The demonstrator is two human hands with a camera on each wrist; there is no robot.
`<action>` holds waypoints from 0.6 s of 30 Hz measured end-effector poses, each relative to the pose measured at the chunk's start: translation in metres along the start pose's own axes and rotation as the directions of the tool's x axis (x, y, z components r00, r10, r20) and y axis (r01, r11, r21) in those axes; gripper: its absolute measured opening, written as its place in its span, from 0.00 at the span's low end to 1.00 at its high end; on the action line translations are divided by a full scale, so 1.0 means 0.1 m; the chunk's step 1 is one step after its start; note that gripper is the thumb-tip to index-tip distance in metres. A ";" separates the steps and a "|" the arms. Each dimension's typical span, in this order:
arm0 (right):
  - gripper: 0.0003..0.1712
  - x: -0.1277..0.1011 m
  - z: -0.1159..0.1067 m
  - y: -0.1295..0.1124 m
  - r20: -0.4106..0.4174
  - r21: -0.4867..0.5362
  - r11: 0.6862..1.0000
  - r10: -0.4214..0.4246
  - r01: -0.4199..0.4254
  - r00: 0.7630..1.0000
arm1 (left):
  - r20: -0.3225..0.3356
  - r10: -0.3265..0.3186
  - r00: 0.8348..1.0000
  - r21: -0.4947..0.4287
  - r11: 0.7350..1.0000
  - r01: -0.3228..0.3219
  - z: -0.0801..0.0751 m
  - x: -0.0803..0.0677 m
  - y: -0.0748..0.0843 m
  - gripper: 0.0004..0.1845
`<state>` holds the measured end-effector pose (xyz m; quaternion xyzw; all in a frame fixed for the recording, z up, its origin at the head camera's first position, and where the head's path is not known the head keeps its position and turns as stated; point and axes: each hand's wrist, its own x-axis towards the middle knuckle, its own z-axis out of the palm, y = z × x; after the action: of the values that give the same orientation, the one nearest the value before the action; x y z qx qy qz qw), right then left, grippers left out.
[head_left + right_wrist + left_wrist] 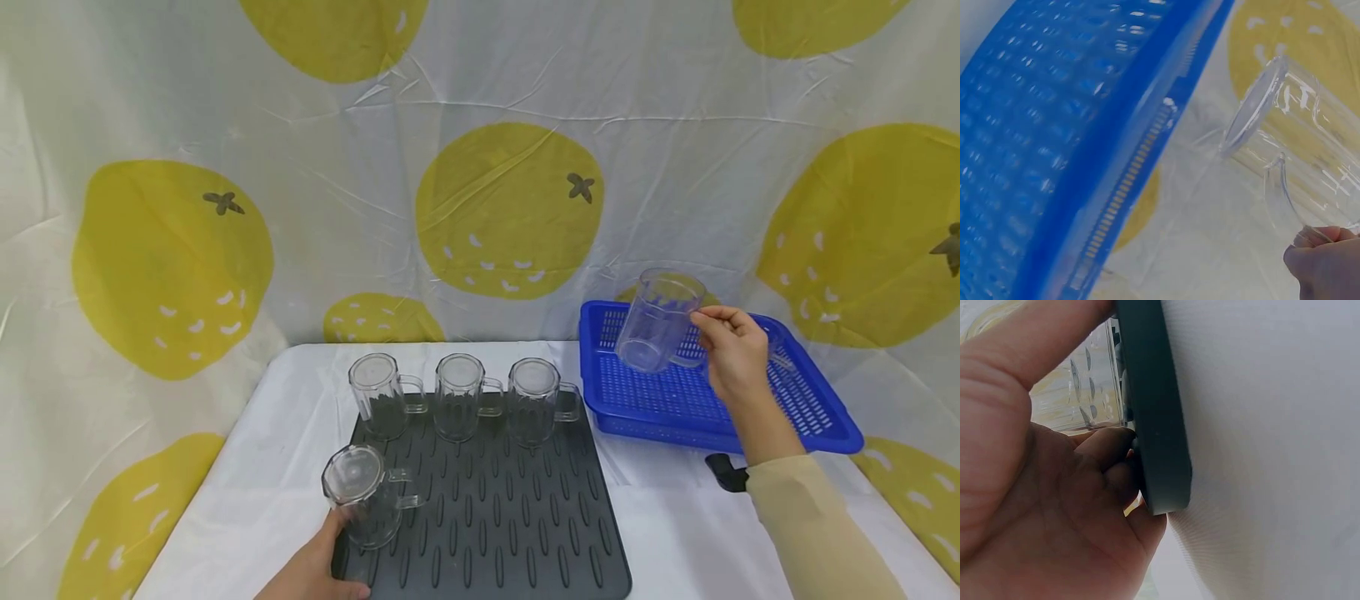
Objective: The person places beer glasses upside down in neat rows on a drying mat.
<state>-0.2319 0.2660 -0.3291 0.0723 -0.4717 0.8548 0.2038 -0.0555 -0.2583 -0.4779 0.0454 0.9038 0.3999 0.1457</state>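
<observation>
- Mug (pixel 358 496) of clear faceted plastic, upside down on the near left corner of the dark ribbed drying mat (pixel 495 517), handle turned right; gripped from the left by the left hand (pixel 318 571), thumb and fingers curled round its wall and down against the mat's rounded edge.
- Mat itself rubbery and matte, patterned with rows of raised teardrop ridges, lying on a smooth white tablecloth (pixel 247 492).
- Further back along the mat's far edge: three more clear mugs (pixel 459 398) in a row, all inverted, handles to the right, faceted sides catching the dark ridges through them.
- Right of the mat and touching nothing of it: blue plastic basket (pixel 825 417), shallow, rectangular, perforated in a fine grid.
- Above the basket's far left part: second mug (pixel 658 321), clear, tilted with mouth up and to the right, pinched at the handle by the right hand (pixel 731 350); beige sleeve at the forearm.
- Small black object (pixel 726 472) on the cloth just before the basket.
- Behind the table: creased white curtain (pixel 480 167) printed with large yellow fruit shapes.
</observation>
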 end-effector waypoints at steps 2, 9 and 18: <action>0.09 -0.03 0.07 -0.01 0.029 0.006 1.000 -0.005 0.005 1.000 | -0.005 -0.003 1.000 -0.002 1.000 0.003 0.00 0.00 0.00 0.64; 0.10 -0.17 0.28 -0.08 0.150 0.015 0.999 0.040 -0.043 0.988 | -0.014 -0.008 1.000 0.011 1.000 0.008 0.01 0.00 0.00 0.63; 0.11 -0.39 0.52 -0.12 0.282 0.008 0.997 0.076 -0.081 0.956 | -0.010 0.004 1.000 0.022 1.000 -0.004 0.01 0.01 0.00 0.63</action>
<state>-0.1953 0.2172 -0.3035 0.1764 -0.4901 0.8478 0.0998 -0.0558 -0.2573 -0.4782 0.0467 0.9086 0.3907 0.1398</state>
